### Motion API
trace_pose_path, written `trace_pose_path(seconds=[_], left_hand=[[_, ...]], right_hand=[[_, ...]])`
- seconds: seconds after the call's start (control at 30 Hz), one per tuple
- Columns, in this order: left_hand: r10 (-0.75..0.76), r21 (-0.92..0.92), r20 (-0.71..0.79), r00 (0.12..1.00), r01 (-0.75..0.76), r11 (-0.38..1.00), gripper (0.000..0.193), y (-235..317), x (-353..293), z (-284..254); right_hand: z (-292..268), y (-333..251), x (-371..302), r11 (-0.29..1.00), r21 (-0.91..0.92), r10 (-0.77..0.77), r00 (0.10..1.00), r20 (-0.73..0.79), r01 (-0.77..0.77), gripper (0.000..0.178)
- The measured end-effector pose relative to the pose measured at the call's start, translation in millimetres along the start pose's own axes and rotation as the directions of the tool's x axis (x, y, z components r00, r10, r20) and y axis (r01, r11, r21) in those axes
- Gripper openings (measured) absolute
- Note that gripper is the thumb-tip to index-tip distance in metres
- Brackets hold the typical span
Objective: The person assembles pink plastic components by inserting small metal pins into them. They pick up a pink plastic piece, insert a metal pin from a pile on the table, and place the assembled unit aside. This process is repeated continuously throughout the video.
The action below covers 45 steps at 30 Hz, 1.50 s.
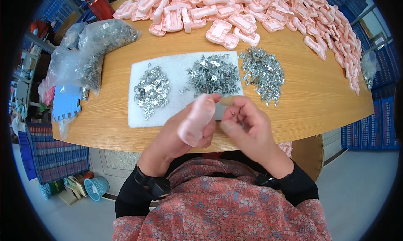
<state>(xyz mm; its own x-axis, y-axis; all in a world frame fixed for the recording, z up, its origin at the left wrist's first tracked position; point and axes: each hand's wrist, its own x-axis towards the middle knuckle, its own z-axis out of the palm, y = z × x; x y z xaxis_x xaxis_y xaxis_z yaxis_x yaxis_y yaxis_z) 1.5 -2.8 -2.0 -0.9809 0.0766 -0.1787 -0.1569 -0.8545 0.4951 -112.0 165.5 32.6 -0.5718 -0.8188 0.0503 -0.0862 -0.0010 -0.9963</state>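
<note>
Near the front edge of the table, my left hand [170, 134] is closed around a pale pink plastic housing [197, 120], blurred by motion. Right beside it, my right hand [252, 129] has its fingers curled, thumb and fingertips close together at the housing's side. Whatever sits in those fingers is too small to make out. Beyond both hands lies a white foam sheet [138, 117]. On it rest a pile of small flat metal pieces [152, 89] at the left and a denser heap of small metal clips [214, 75] at the right.
Another heap of metal parts [263, 73] lies on the wooden table [310, 102]. Many pink housings [220, 32] cover the far side and right. Clear bags of metal parts [94, 48], a blue foam mat [66, 102] and a red jar [99, 5] stand left. Blue crates [56, 159] are below.
</note>
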Motion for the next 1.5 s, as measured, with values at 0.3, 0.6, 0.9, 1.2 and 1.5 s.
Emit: trace_pose_path(seconds=[0.3,0.6,0.9,1.2,1.5], left_hand=[[0.148,0.991,0.064,0.987,-0.08,0.104,0.044,0,37,83],[0.577,0.892,0.08,0.813,0.2,-0.405,0.05,111,148,13],[0.548,0.744,-0.029,0.836,0.384,-0.547,0.061,130,191,9],[0.42,0.934,-0.266,0.867,0.125,0.334,0.053,136,106,47],[0.169,0.374,-0.258,0.951,-0.063,0.925,0.053,57,-24,20]], right_hand=[[-62,-14,-53,0.934,0.255,0.304,0.931,-0.202,-0.25,0.032],[-216,73,-232,0.849,-0.259,0.306,0.828,-0.469,-0.461,0.028],[-204,73,-225,0.777,-0.487,-0.113,0.673,-0.731,-0.399,0.02],[-97,2,-63,0.752,-0.658,-0.198,0.946,-0.258,-0.022,0.012],[-53,27,17,0.724,-0.677,-0.174,0.985,0.009,0.134,0.013]])
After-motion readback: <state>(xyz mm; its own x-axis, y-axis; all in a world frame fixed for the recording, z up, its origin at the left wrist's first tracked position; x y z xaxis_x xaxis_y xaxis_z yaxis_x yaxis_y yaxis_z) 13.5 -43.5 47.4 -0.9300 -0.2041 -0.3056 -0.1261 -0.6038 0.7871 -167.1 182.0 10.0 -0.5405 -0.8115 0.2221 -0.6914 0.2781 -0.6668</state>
